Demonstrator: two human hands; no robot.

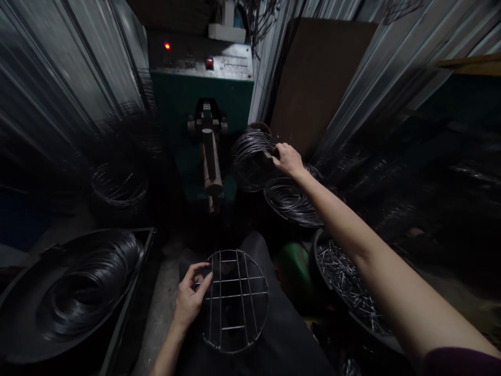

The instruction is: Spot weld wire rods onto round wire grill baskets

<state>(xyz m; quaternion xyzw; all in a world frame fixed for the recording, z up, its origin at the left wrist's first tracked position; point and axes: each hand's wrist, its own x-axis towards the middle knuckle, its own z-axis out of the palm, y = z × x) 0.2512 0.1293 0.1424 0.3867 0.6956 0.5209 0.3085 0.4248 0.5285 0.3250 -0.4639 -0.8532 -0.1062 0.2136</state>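
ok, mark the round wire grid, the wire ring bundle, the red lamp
round wire grid (241,295), head view, centre wire crossing
wire ring bundle (250,144), head view, upper loops
red lamp (167,46), head view, lit face

Left hand (190,297) pinching, right hand (287,159) outstretched, clenched.

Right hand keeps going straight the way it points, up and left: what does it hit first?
The bundle of wire rings: the right hand already has its fingers curled on its near edge. Behind the bundle stands the green machine, probably next in line, though depth there is hard to judge.
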